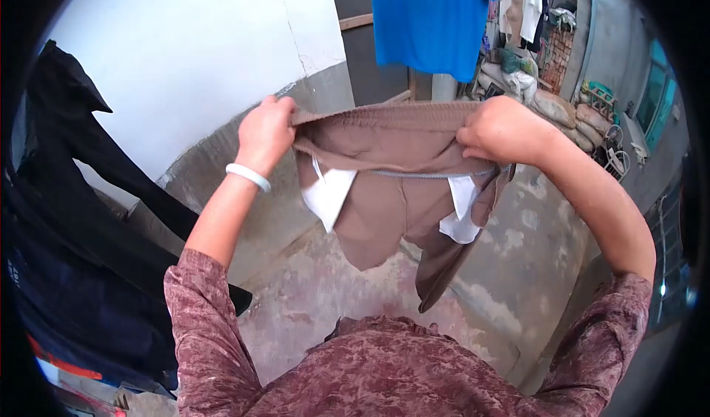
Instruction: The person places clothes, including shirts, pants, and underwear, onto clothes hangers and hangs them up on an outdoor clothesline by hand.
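Note:
A pair of brown trousers [370, 225] hangs in the air before me, its elastic waistband stretched between my hands. My left hand [265, 130], below a pale bangle [248, 176], is closed round one end of the waistband. At the other end, my right hand [505, 130] grips the waistband with its fingers curled over the edge. White pocket linings [330, 195] show on both sides of the trousers. The legs dangle below, and part of them is bunched or hidden by folds.
Dark clothes [81, 217] hang close on my left. A blue T-shirt [430, 25] hangs ahead, beyond the trousers. Filled sacks [555, 109] and stacked bricks [556, 56] line the right back. A white and grey wall [200, 62] curves along the left, above a concrete floor [325, 299].

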Demonstrator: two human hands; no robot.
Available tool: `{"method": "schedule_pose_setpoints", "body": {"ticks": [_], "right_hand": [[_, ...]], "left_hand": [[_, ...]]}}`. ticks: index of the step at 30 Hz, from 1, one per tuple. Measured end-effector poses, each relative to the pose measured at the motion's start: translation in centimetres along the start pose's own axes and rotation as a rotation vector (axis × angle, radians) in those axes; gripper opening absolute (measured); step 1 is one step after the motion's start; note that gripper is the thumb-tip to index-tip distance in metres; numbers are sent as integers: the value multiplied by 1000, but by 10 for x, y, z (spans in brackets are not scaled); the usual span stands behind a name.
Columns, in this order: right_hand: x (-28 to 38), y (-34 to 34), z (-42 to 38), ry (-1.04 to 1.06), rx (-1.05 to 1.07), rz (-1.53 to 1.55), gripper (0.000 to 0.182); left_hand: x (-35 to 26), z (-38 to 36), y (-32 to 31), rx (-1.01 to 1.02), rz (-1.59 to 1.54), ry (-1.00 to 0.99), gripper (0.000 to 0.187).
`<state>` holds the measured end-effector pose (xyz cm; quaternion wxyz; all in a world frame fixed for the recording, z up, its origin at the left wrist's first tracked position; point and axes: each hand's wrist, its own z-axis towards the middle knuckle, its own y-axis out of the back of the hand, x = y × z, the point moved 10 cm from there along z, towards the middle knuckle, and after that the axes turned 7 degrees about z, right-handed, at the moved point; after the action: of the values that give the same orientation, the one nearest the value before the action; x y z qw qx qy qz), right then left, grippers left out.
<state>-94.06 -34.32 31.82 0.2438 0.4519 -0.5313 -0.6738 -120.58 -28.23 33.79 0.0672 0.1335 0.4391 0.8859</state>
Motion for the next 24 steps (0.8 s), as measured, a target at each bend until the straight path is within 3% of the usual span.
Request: {"method": "schedule_pose_setpoints", "body": {"ticks": [2, 3, 5, 6, 7, 9, 11, 13, 15, 17, 18, 21, 24], "right_hand": [[-2, 17, -10, -34, -164, -3, 36], [-1, 16, -11, -34, -159, 7, 36], [-5, 20, -11, -95, -180, -13, 40], [-7, 18, -10, -117, -175, 10, 45], [-8, 14, -7, -118, -175, 13, 45], [-19, -1, -4, -175, -167, 65, 47], [-28, -14, -1, -218, -128, 73, 49], [-39, -23, 1, -261, -95, 75, 50], [-35, -24, -7, -201, -96, 76, 42], [-39, -21, -8, -125, -108, 91, 39], [-34, -18, -7, -51, -113, 118, 37], [-45, -16, 6, -136, -10, -17, 35], [-61, -23, 16, -103, -8, 10, 32]], "left_hand": [[22, 3, -34, 348, 170, 231, 24], [19, 3, -38, 359, 169, 229, 24], [12, -23, -85, 564, -1240, 767, 24], [6, -19, -91, 493, -1484, 800, 28], [6, -15, -100, 496, -1482, 801, 28], [1, -1, -93, 279, -1658, 819, 27], [5, -1, -93, 233, -1586, 859, 25], [11, 17, -78, 145, -1544, 678, 21], [21, 18, -65, 139, -1458, 621, 20], [42, 29, -41, 60, -1033, 540, 20], [44, 31, -33, 78, -1013, 558, 19], [52, 48, -9, 109, -872, 507, 20], [80, 61, -11, 126, -926, 507, 22]]}}
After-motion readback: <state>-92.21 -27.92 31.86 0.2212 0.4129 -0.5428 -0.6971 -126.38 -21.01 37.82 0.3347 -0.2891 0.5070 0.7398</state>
